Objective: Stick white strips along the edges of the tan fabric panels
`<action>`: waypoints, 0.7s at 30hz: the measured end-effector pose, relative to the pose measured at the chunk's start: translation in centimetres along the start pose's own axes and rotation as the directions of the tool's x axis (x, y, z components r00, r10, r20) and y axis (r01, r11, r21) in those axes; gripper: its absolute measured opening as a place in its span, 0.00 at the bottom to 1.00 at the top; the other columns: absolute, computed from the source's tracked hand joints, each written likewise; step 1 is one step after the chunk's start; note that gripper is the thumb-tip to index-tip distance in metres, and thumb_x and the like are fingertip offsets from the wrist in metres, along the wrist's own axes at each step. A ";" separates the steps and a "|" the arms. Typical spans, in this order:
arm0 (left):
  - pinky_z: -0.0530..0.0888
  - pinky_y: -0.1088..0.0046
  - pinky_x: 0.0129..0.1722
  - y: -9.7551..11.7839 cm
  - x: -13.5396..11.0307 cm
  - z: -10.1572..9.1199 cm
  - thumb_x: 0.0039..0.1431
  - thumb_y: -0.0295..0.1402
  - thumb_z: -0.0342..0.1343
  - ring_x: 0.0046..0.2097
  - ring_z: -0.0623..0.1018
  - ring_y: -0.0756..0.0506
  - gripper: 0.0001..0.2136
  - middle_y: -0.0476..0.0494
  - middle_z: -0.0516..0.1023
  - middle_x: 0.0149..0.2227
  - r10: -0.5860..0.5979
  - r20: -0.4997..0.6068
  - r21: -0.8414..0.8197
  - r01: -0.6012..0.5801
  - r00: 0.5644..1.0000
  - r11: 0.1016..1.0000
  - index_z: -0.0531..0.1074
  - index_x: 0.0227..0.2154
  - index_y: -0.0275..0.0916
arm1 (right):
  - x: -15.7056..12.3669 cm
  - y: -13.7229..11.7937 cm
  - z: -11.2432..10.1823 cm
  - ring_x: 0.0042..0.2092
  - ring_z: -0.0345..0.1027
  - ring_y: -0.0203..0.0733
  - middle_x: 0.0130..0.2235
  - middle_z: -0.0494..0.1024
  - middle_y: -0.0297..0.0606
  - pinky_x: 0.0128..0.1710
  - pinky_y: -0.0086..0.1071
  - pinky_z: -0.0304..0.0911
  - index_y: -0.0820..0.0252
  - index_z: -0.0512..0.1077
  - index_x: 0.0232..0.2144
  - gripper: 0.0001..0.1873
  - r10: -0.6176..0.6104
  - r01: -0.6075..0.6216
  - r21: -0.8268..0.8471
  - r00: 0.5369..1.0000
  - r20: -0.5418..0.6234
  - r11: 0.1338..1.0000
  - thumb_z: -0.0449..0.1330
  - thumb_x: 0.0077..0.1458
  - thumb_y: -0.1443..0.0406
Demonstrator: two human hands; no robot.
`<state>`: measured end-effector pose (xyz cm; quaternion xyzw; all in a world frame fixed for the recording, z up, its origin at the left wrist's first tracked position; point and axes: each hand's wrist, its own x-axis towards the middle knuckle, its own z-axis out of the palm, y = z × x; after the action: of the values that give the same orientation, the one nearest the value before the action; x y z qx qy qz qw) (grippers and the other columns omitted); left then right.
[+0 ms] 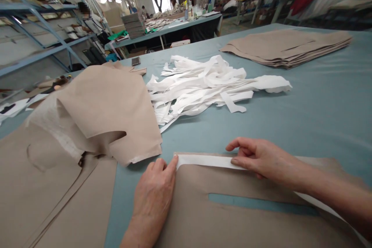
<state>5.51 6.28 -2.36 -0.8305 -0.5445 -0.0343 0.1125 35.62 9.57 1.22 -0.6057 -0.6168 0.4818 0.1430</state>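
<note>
A brown sheet [192, 209] with a long slot cut through it lies in front of me on the table. Along its far edge runs a white strip [209, 161]. My left hand [157, 190] is at the strip's left end, fingers curled and the thumb tip pressed on the corner. Farther right, my right hand [258, 159] rests over the same strip. Its thumb touches the strip while the index finger is raised apart from it; the lower fingers are mostly hidden. More white material shows beneath my right forearm.
A tangled heap of white strips [203, 85] lies beyond the sheet. Folded brown pieces [116, 104] cover the left side, and a stack of brown sheets [285, 46] sits at the far right of the blue-green table [328, 116]. A person [93, 23] stands by blue shelving [40, 7].
</note>
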 end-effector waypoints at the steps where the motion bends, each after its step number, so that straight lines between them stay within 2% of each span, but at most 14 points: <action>1: 0.70 0.69 0.35 -0.1 0.0 0.1 0.66 0.30 0.54 0.35 0.71 0.45 0.18 0.47 0.70 0.33 0.010 -0.012 0.003 -0.010 1.000 1.000 0.70 0.57 0.45 | -0.5 0.5 -0.5 0.19 0.59 0.32 0.23 0.70 0.27 0.19 0.27 0.56 0.57 0.73 0.42 0.18 0.018 -0.018 0.023 1.000 -0.010 1.000 0.61 0.51 0.54; 7: 0.70 0.68 0.36 -0.8 -0.2 0.6 0.68 0.30 0.50 0.34 0.70 0.46 0.18 0.47 0.69 0.34 0.109 -0.064 0.008 -0.109 0.992 0.994 0.68 0.59 0.42 | -3.0 3.7 -3.3 0.19 0.56 0.33 0.22 0.69 0.29 0.18 0.28 0.53 0.55 0.75 0.40 0.21 0.116 -0.113 0.060 0.992 -0.050 0.992 0.62 0.47 0.50; 12: 0.71 0.70 0.37 -1.1 -0.3 0.5 0.70 0.32 0.45 0.35 0.72 0.47 0.17 0.47 0.71 0.34 0.114 -0.058 -0.015 -0.115 0.992 0.993 0.69 0.58 0.42 | -5.4 6.3 -5.3 0.22 0.61 0.36 0.23 0.71 0.32 0.22 0.29 0.57 0.53 0.76 0.40 0.22 0.176 -0.173 0.031 0.980 -0.089 0.984 0.60 0.47 0.48; 16: 0.72 0.70 0.39 -1.5 -0.3 0.4 0.70 0.34 0.44 0.35 0.74 0.47 0.18 0.47 0.72 0.34 0.156 -0.083 -0.029 -0.159 0.984 0.987 0.68 0.59 0.44 | -7.5 8.0 -6.7 0.25 0.64 0.39 0.26 0.75 0.35 0.23 0.30 0.57 0.53 0.77 0.41 0.21 0.211 -0.220 -0.028 0.960 -0.183 0.975 0.60 0.48 0.49; 19: 0.73 0.70 0.43 -2.3 -0.3 0.6 0.69 0.32 0.43 0.37 0.75 0.46 0.20 0.46 0.75 0.36 0.182 -0.023 -0.070 -0.184 0.983 0.981 0.66 0.61 0.46 | -8.8 9.6 -7.6 0.25 0.65 0.38 0.28 0.76 0.35 0.24 0.30 0.57 0.54 0.76 0.42 0.20 0.224 -0.243 -0.059 0.948 -0.228 0.968 0.60 0.50 0.51; 21: 0.73 0.72 0.43 -3.0 -0.4 1.0 0.67 0.30 0.44 0.37 0.76 0.47 0.21 0.47 0.76 0.36 0.179 0.002 -0.114 -0.177 0.984 0.978 0.69 0.59 0.48 | -9.6 10.8 -8.1 0.27 0.66 0.38 0.30 0.76 0.35 0.26 0.30 0.58 0.54 0.76 0.43 0.20 0.218 -0.237 -0.053 0.947 -0.238 0.970 0.60 0.51 0.52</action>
<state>2.50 7.27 -2.96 -0.8811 -0.4659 -0.0502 0.0644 50.54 2.37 0.83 -0.7298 -0.5411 0.3964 0.1323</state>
